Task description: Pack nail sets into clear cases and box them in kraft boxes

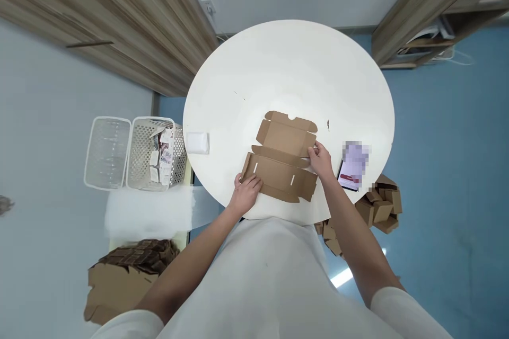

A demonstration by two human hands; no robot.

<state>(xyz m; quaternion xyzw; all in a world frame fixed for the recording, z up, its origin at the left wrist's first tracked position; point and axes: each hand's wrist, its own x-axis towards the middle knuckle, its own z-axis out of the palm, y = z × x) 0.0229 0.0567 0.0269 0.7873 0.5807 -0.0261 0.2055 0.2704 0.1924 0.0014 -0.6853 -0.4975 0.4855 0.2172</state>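
Observation:
An unfolded brown cardboard mailer box (289, 139) lies on the white round table (294, 69), close to my body. Its lid panel points away from me, and two slots show in the nearer panel. My left hand (246, 193) grips the near left corner, thumb at the outer edge and fingers over the panel. On the far right side, my right hand (321, 161) pinches a side flap near the crease between the two panels. The fingertips under the cardboard are hidden.
A phone (349, 175), partly blurred, lies right of the box. A white packet (198, 143) sits at the table's left edge. Beyond it stand a perforated basket (180, 151) with packets, a white translucent roll (149, 212) and stacked flat cardboard (119, 286). Folded boxes (382, 212) are low right.

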